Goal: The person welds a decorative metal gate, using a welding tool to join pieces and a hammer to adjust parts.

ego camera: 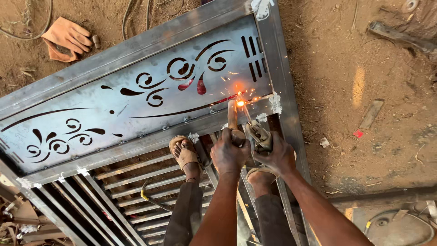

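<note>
A steel gate frame (282, 68) lies flat on dirt, with a cut-out scrollwork sheet panel (114, 105) and slatted bars (132, 182) below it. My right hand (278, 157) grips a welding electrode holder (259, 134) whose rod reaches a bright orange spark (240, 103) at the joint between panel and crossbar. My left hand (230, 154) is closed around a tan handle-like piece (232, 117) that points up to the same spot. Both hands sit close together above the crossbar. My sandalled feet (184, 154) stand on the bars.
An orange glove (68, 38) and cables (132, 13) lie on the dirt at top left. A flat metal offcut (371, 114) and a small red scrap (358, 134) lie to the right. A long dark tool (400, 36) rests at top right. A yellow-tipped rod (146, 195) lies under the bars.
</note>
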